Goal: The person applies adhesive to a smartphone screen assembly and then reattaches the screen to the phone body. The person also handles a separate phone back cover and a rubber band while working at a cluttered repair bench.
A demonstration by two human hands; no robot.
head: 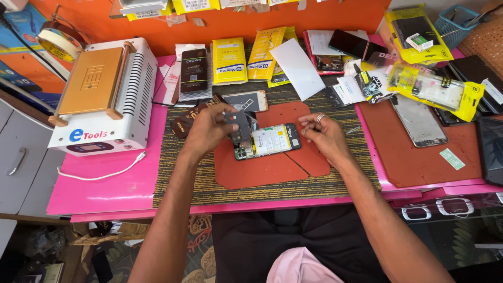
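Phone: opened phone (268,140) lies flat on red mat (267,165), mid-table (105,188); long axis left-right, slightly tilted.
Left hand (209,128): pinches dark cover piece (238,126) above phone's left end.
Right hand (325,133): fingers curled together just beside phone's right end; grasp unclear.

pink bench (105,188), striped mat (251,186) (red pads), white machine (112,97)

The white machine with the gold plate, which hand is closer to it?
Left. The left hand is just right of the white machine, over the opened phone. The right hand is beyond the phone, farther away.
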